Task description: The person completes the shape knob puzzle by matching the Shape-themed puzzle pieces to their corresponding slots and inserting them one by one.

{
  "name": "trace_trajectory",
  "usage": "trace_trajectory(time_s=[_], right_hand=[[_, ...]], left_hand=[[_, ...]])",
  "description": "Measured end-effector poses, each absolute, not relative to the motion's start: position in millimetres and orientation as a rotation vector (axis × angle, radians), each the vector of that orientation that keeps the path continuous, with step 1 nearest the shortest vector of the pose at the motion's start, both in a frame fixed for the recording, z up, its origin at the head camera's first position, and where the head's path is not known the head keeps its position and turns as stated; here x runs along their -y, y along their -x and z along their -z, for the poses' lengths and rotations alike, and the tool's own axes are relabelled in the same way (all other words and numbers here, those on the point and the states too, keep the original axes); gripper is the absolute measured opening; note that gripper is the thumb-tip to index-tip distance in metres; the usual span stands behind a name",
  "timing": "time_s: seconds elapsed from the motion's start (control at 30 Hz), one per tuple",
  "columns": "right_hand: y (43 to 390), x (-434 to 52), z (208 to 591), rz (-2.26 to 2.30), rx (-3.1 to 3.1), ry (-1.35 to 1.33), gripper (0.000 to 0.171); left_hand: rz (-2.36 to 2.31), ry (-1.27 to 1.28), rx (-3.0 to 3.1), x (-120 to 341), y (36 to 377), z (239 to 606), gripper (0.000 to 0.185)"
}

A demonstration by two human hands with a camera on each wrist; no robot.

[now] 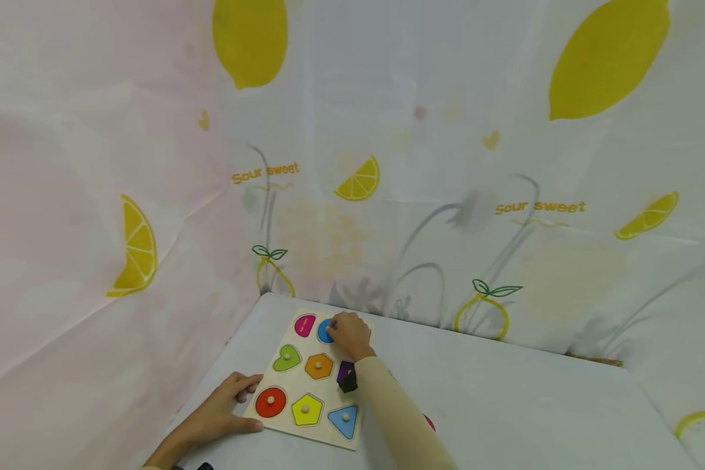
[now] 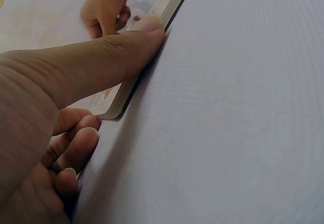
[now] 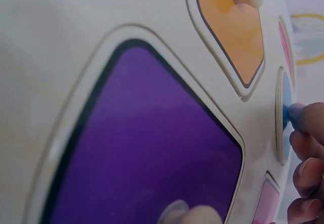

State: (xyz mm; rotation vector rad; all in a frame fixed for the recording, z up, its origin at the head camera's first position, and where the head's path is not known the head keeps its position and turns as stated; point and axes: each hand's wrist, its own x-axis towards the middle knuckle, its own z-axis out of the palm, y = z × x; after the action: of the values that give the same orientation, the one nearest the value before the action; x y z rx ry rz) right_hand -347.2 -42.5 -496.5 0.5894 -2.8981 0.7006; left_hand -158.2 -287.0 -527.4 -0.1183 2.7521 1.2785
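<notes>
From the head camera, a wooden shape puzzle board [image 1: 329,436] lay flat on the pale table [image 1: 505,405], close to the corner where the lemon-printed cloth [image 1: 446,163] hung. The left hand [image 1: 223,408] rested at the board's near-left corner, fingers relaxed and spread along the edge, thumb laid against the side — steadying it, gripping nothing. The right hand [image 1: 349,334] lay over the far row, fingers curled down onto the blue round piece [image 1: 325,331], just beside the pink oval piece [image 1: 305,325]. The red circle [image 1: 270,402], yellow pentagon [image 1: 307,410], blue triangle [image 1: 344,420], green heart [image 1: 286,358] and orange hexagon [image 1: 319,366] sat in their slots; the purple piece [image 1: 344,371] was partly hidden by the sleeve.

From the left wrist, the thumb [image 2: 101,57] pressed straight against the board's edge [image 2: 121,100], the other fingers loosely bent below on the table [image 2: 228,133].

From the right wrist, the purple piece [image 3: 147,153] filled the view, the orange hexagon [image 3: 233,32] beyond it. Fingertips [image 3: 304,118] pinched the knob of the blue round piece [image 3: 286,123], which still sat in its slot.
</notes>
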Motion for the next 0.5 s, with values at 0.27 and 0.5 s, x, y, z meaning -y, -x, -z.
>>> trace_trajectory(time_s=[0.27, 0.5], right_hand=[[350.8, 43.4, 499.8, -0.682, 2.896, -0.566, 0.015], [351.9, 44.0, 503.9, -0.672, 2.883, -0.553, 0.016]], left_hand=[[-1.268, 0.123, -2.76, 286.3, 159.7, 527.3, 0.1], [-1.281, 0.16, -2.745, 287.1, 160.4, 530.1, 0.102]])
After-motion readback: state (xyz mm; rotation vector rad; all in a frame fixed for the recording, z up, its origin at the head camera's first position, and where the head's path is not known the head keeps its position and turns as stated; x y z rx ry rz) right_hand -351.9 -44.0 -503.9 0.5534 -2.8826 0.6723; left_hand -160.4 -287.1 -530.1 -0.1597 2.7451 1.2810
